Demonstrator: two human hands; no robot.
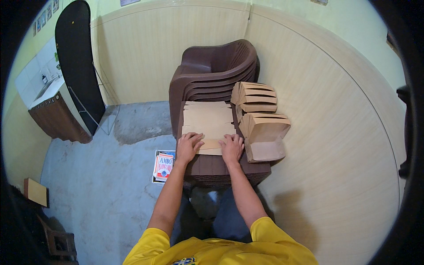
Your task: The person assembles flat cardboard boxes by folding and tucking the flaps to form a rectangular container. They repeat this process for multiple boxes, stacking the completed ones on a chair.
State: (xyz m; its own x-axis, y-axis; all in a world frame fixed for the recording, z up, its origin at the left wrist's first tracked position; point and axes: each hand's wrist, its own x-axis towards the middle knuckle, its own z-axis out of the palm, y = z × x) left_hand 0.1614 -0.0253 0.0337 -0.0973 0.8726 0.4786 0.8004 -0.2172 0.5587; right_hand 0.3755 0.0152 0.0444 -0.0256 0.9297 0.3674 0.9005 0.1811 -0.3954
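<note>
Both bare forearms reach up from the near edge, out of yellow short sleeves, and converge on a dark brown plastic stool top (212, 165) in front of the person. The left hand (189, 147) lies palm down, fingers spread flat and slightly fanned, pressing on the near left part of a flat sheet of tan kraft paper (207, 121); it grips nothing. The right hand (232, 148) lies just right of it, also flat and open, fingers together and pointing away, resting on the near right edge of the same sheet. The two hands are close but apart, with a strip of folded paper showing between them. The paper is light brown, matte, roughly rectangular, with small notched steps along its left and right edges and a narrow fold turned up along its near edge under the fingers; it covers most of the stool top and its far end reaches the seat of a stack of dark brown plastic armchairs (212, 70). To the right of the sheet stand finished brown paper bags (264, 132), the nearest leaning open-mouthed, more stacked behind it. On the grey concrete floor at left, beside the stool, lies a red, white and blue printed packet (164, 166)
</note>
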